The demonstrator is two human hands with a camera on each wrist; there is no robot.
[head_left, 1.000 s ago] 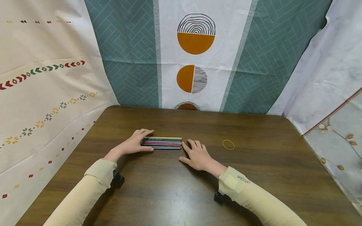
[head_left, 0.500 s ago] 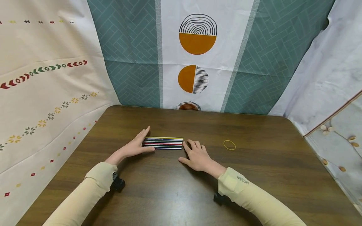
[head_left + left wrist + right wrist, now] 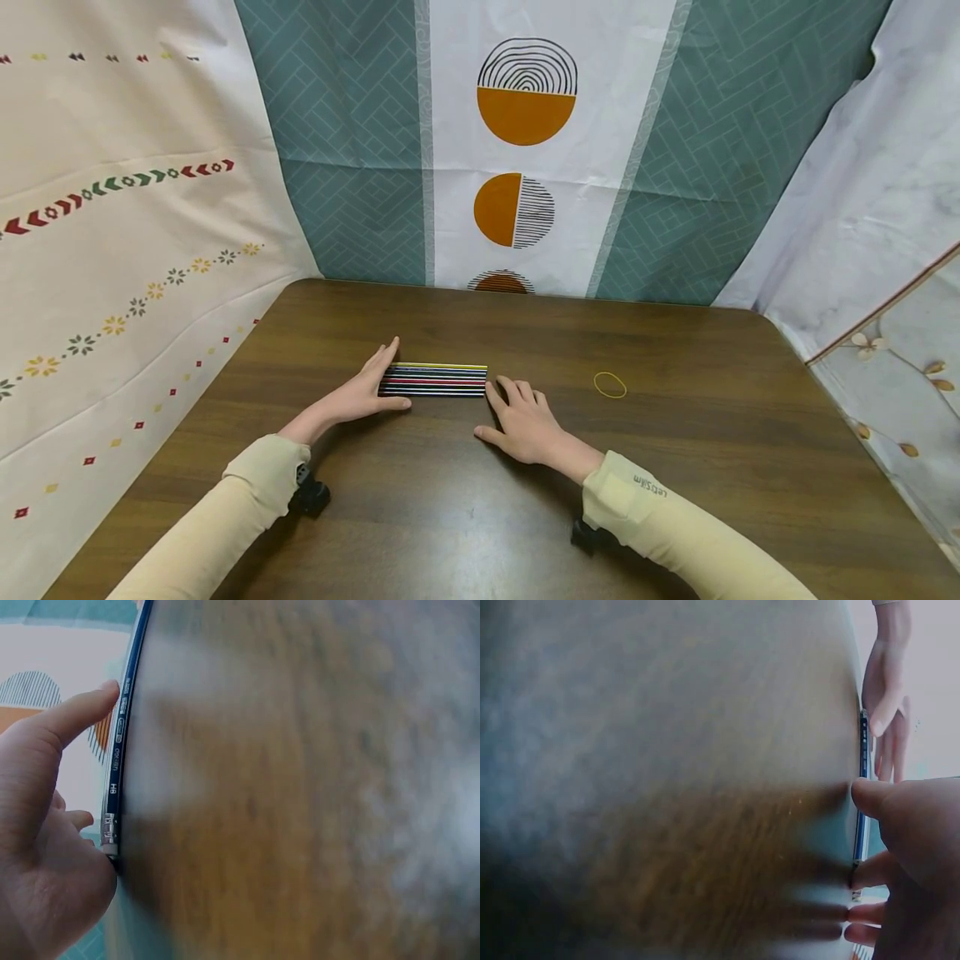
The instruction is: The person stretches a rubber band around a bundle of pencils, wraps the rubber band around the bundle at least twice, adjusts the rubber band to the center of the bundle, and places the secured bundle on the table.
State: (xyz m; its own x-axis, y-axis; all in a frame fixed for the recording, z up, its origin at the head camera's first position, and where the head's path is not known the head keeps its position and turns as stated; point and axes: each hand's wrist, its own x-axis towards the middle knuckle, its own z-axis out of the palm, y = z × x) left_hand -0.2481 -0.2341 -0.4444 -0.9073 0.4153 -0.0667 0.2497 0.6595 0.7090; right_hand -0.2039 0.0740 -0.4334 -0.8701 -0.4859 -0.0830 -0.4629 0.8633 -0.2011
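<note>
Side-by-side pencils (image 3: 435, 381) lie on the bench (image 3: 450, 508), left of centre. The left hand (image 3: 360, 395) spreads, unclenched, around their left end; the right hand (image 3: 528, 427) rests loosely at their right end, left of a yellow rubber band (image 3: 625, 392).

A brown, wood-grained tabletop (image 3: 667, 840), blurred and glossy, fills the left and centre of the frame. Along its edge at the right, a slim, dark-blue pencil (image 3: 863, 754) with small pale markings runs nearly vertically. The person's bare right hand (image 3: 926, 840) looms large at lower right, its thumb crossing in front of the pencil and its index fingertip at the pencil's lower end; whether either touches is unclear. At upper right, the bare left hand (image 3: 889, 679) points its fingers downward beside the pencil's upper end.
</note>
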